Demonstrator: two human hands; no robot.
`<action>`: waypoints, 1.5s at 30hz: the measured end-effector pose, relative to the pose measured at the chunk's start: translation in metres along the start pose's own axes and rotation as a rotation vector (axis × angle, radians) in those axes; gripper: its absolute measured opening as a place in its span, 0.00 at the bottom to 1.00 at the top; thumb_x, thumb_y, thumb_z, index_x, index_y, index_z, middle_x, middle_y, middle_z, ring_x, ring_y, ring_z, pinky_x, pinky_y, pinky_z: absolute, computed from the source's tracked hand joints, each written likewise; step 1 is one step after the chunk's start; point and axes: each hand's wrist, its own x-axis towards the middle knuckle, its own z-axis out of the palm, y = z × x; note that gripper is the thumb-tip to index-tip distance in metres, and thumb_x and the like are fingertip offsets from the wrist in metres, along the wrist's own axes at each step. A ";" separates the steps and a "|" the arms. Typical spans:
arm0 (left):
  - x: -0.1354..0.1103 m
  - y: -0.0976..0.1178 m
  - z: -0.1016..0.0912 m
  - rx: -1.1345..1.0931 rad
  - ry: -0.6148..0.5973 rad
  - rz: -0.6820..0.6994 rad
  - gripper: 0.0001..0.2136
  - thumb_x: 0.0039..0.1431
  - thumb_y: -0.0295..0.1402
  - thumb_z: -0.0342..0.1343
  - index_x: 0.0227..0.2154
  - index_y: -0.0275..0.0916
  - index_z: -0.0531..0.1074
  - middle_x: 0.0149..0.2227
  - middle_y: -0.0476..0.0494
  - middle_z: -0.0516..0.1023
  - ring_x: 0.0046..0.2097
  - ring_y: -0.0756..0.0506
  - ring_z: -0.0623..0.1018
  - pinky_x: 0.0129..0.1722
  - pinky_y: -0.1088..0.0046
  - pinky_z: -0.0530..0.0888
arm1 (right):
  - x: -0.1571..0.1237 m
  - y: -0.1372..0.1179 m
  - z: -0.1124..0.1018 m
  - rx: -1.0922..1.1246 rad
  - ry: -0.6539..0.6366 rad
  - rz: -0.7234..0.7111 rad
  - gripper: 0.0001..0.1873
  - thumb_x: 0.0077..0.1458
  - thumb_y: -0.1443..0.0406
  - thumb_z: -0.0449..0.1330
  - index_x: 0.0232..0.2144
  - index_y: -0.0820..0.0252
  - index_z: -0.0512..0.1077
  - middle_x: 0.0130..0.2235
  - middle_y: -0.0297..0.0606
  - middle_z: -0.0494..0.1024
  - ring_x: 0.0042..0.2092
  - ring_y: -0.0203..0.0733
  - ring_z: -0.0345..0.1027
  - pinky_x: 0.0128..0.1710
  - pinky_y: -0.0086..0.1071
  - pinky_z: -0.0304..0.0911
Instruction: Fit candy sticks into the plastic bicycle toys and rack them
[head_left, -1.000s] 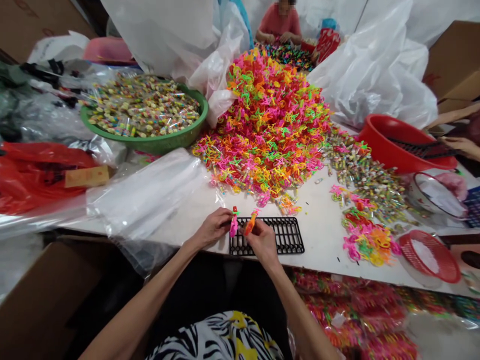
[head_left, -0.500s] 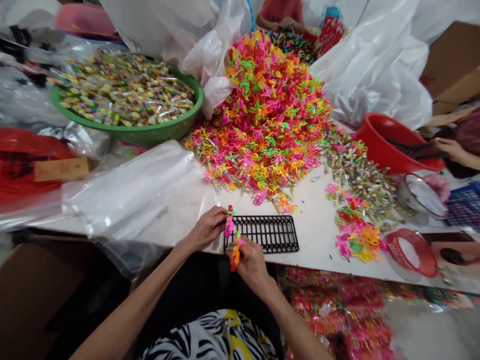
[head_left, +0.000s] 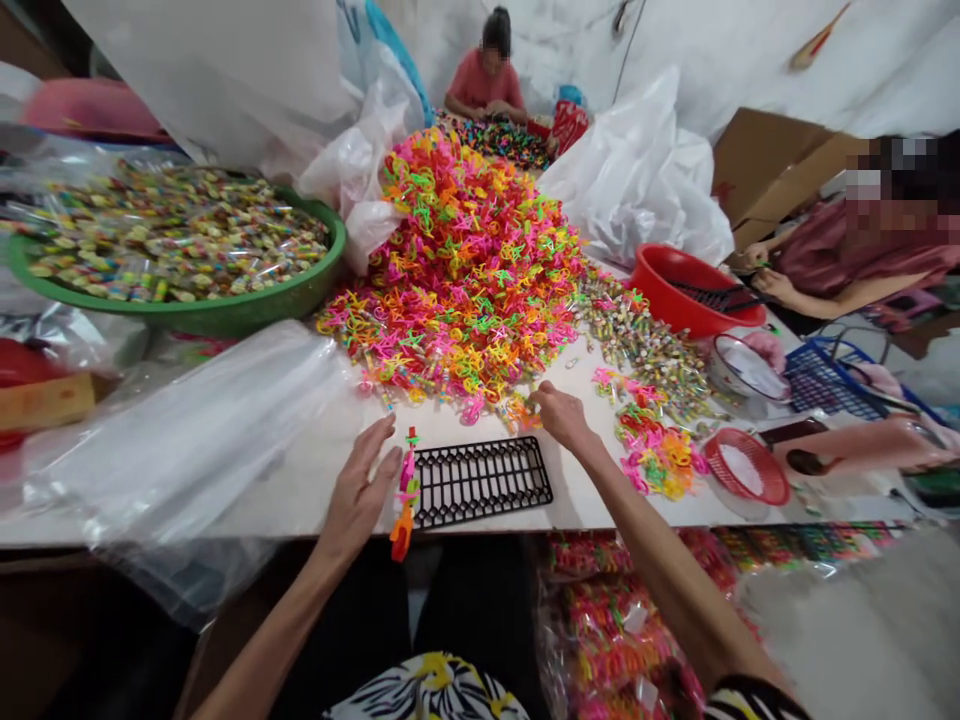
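Observation:
A black plastic rack (head_left: 480, 445) with rows of slots lies flat near the table's front edge. Across its left end sits a row of colourful plastic toy pieces (head_left: 403, 535), red and pink at the far end, orange overhanging the near end. My left hand (head_left: 358, 490) is just left of this row, its fingers stretched out and holding nothing. Beyond the rack's far right corner, my right hand (head_left: 561, 412) reaches a few orange and pink pieces (head_left: 517, 410) at the heap's edge. Its fingers are curled together; whatever they pinch is hidden.
A tall heap of bright plastic pieces (head_left: 465, 280) rises behind the rack. Left stands a green basin (head_left: 225, 315) of small candy-like tubes; right are a red basin (head_left: 656, 285) and red basket (head_left: 750, 440). Two people work at the back (head_left: 480, 80) and right (head_left: 840, 250).
My right hand has left the pieces at the rack's left end and moved to the heap's edge. My left hand has let go and opened. The view has tilted up and turned right.

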 end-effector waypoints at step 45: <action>0.025 0.055 0.010 0.032 -0.284 0.258 0.16 0.58 0.37 0.48 0.49 0.43 0.67 0.46 0.44 0.73 0.49 0.46 0.70 0.50 0.67 0.65 | -0.082 -0.106 0.001 1.655 -0.124 -0.125 0.08 0.38 0.65 0.62 0.23 0.59 0.65 0.22 0.27 0.65 0.23 0.31 0.58 0.22 0.25 0.57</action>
